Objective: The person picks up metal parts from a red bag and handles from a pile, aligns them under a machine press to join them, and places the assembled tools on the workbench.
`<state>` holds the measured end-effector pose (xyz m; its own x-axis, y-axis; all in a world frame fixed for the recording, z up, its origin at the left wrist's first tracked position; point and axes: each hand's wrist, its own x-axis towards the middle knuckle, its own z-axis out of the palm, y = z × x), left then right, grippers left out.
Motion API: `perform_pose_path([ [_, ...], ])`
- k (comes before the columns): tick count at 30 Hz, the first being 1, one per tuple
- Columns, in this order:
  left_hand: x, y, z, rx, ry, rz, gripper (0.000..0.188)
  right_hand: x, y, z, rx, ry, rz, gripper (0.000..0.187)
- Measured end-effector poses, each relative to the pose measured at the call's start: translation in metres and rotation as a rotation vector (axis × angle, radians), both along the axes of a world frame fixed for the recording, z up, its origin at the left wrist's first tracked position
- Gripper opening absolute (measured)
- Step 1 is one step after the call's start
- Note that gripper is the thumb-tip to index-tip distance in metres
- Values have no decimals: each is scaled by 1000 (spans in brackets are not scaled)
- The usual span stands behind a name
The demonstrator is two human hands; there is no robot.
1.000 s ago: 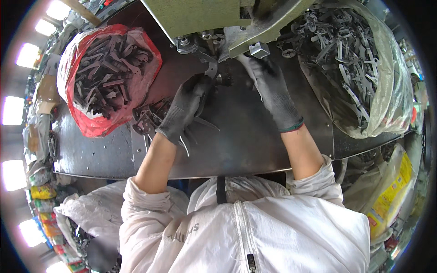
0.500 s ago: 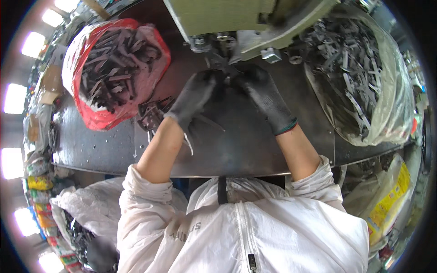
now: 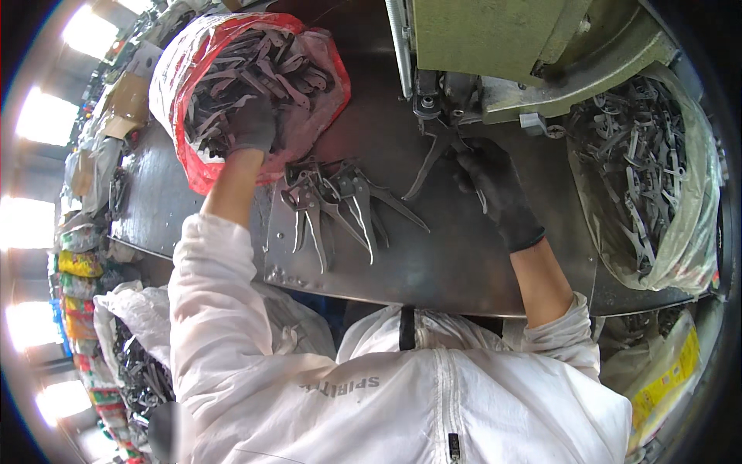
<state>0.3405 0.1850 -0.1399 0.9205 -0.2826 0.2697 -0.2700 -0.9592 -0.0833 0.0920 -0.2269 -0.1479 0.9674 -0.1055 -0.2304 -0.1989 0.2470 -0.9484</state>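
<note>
My left hand [image 3: 253,127], in a dark glove, reaches into the red-rimmed bag [image 3: 340,81]. It rests among the grey flat metal handle parts [image 3: 278,66]; its fingers are partly lost among them, and their closure cannot be made out. My right hand [image 3: 495,182], gloved too, is closed around one handle of locking pliers [image 3: 423,172] just below the green machine's metal head [image 3: 427,104]. The other handle slants free to the left, and the jaw end is hidden at the machine. Between my hands, several similar locking pliers [image 3: 359,197] lie on the metal table [image 3: 456,267].
The green machine body [image 3: 479,39] overhangs the far side of the table. To the right stands a translucent bag [image 3: 688,255] with many grey metal parts [image 3: 638,166]. Another bag of dark parts [image 3: 143,394] sits below the table's left side. Stacked colourful sacks [image 3: 81,309] line the far left.
My left hand has left the machine and gone left into the red-rimmed bag. My right hand stays by the machine. The view has shifted left, and the pliers on the table now show fully.
</note>
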Motion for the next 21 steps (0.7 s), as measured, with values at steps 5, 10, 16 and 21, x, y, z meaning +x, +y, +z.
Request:
perform_pose_path([
  [5, 42, 88, -24, 260, -9, 169, 42, 1, 18, 18, 20, -44, 0, 27],
  [10, 31, 28, -13, 153, 314, 154, 45, -21, 5, 43, -190, 57, -52, 31],
  [16, -1, 61, -28, 174, -3, -79, 46, -19, 14, 45, -95, 45, -12, 34],
  [21, -43, 18, -7, -488, 184, 26, 49, -22, -4, 21, -76, 94, 9, 40],
])
